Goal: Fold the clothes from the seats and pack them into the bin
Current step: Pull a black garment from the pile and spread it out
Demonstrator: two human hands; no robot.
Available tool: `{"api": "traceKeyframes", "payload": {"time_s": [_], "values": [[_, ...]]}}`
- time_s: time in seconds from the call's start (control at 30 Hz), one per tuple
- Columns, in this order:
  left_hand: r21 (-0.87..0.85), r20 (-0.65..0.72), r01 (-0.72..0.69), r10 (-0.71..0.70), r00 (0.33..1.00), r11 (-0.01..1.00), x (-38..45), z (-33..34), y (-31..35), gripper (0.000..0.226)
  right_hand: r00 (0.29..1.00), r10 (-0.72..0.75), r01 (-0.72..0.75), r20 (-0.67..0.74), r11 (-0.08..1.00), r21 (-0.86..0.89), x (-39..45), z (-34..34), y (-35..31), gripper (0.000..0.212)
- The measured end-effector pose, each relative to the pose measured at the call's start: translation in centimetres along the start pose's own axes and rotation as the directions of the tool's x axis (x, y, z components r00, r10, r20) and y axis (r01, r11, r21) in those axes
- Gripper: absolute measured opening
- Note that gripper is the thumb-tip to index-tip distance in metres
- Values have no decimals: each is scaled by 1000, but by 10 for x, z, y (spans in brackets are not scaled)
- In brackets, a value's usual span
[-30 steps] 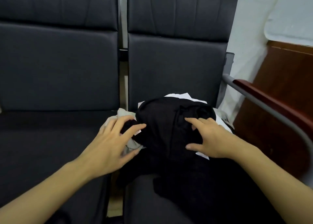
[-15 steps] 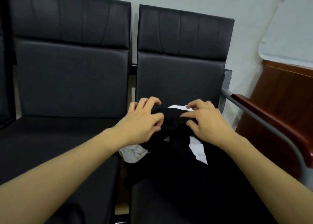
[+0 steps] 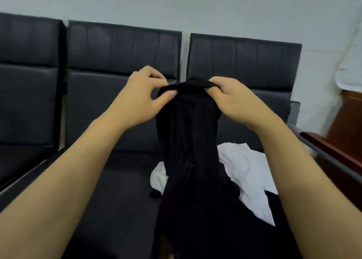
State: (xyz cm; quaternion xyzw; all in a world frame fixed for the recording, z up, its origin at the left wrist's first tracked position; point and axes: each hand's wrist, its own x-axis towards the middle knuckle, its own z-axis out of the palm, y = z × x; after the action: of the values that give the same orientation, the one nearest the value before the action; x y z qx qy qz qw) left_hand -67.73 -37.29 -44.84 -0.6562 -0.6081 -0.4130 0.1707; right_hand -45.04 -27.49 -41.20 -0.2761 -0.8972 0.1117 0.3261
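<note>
Change: you have lifted the black garment [image 3: 188, 141] off the seat [image 3: 121, 190] since the earlier frame.
Fingers: left hand [image 3: 141, 100] and right hand [image 3: 231, 100] pinch its top edge.
Position: it hangs above the white garment [image 3: 246, 172].
Meaning: ready for folding.

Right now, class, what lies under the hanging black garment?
Under the black garment, held by both hands, a white garment lies on the seat; its middle part is covered.

I'm looking at a row of black padded seats [image 3: 121, 94] against a pale grey-green wall [image 3: 176, 6]. A grey metal armrest [image 3: 321, 155] closes the row on the right, with reddish-brown wooden furniture [image 3: 350, 119] just beyond it.
</note>
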Motion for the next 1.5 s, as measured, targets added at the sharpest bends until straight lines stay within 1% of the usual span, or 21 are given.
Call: {"api": "traceKeyframes", "payload": {"time_s": [0.07, 0.17, 0.27, 0.33, 0.4, 0.5, 0.6, 0.63, 0.7, 0.73, 0.8, 0.9, 0.97, 1.07, 1.1, 1.17, 1.2, 1.27, 1.4, 1.47, 1.5], "values": [[29, 3, 10, -10, 1000, 1000, -5, -12, -16, 28, 996, -10, 4, 90, 997, 75, -4, 14, 1, 27], [64, -58, 15, -11, 998, 998, -7, -33, -25, 27, 973, -39, -4, 229, 983, 185, -10, 13, -7, 22], [36, -166, 2, 4, 986, 999, -7, -61, -19, 29, 907, -81, 82, 414, 997, 15, -18, 10, -16, 8], [-15, -225, 31, -34, 974, 999, -8, -81, -12, 26, 895, -48, 105, 443, 989, -104, -18, 16, -18, 10], [-14, -230, 55, -57, 972, 998, -11, -97, -8, 21, 881, -2, 74, 474, 988, -134, -21, 29, -25, 5], [-2, -162, 57, -56, 985, 998, -20, -105, -12, 18, 770, 73, 86, 633, 973, -216, -33, 76, -32, 18], [8, -60, 86, -85, 995, 996, -33, -102, -32, 20, 611, 237, 147, 755, 903, -403, -55, 124, -31, 12], [13, -37, 109, -108, 993, 994, -39, -101, -41, 20, 570, 256, 160, 781, 898, -411, -59, 132, -25, 18], [15, -28, 139, -138, 990, 990, -49, -104, -56, 23, 526, 243, 107, 815, 932, -347, -58, 133, -11, 13], [14, -30, 144, -144, 989, 989, -53, -107, -62, 25, 544, 216, 68, 811, 952, -299, -52, 129, -3, 11], [19, -13, 163, -162, 987, 986, -62, -114, -76, 32, 651, 178, 5, 738, 971, -238, -38, 117, 12, 11], [1, 82, 209, -208, 975, 978, -74, -118, -104, 57, 868, 138, -101, 477, 990, -101, -17, 89, 27, 13], [7, 162, 230, -229, 960, 973, -81, -118, -116, 66, 946, 163, -189, 279, 980, 68, -5, 67, 31, 15], [24, 331, 235, -230, 915, 972, -88, -119, -115, 57, 956, 267, -292, 120, 872, 392, 3, 41, 24, 15], [34, 402, 228, -222, 888, 973, -89, -119, -113, 49, 957, 280, -286, 79, 858, 426, 5, 35, 20, 14], [65, 506, 207, -212, 836, 976, -88, -117, -106, 36, 964, 265, -247, 7, 888, 388, 5, 24, 11, 13], [66, 517, 209, -213, 829, 976, -87, -115, -102, 33, 966, 257, -232, -21, 904, 360, 5, 20, 5, 15], [21, 468, 218, -202, 860, 976, -82, -109, -91, 29, 965, 260, -230, -20, 888, 398, 2, 13, -10, 17], [-108, 372, 140, -91, 924, 984, -62, -86, -50, 14, 960, 248, -273, 127, 751, 602, -4, 16, -48, 13], [-152, 362, 91, -30, 932, 984, -53, -67, -28, 9, 965, 197, -264, 175, 727, 634, -5, 20, -61, 12], [-174, 357, 73, -6, 934, 982, -50, -57, -19, 14, 966, 155, -253, 207, 725, 640, -6, 22, -65, 12]]}}
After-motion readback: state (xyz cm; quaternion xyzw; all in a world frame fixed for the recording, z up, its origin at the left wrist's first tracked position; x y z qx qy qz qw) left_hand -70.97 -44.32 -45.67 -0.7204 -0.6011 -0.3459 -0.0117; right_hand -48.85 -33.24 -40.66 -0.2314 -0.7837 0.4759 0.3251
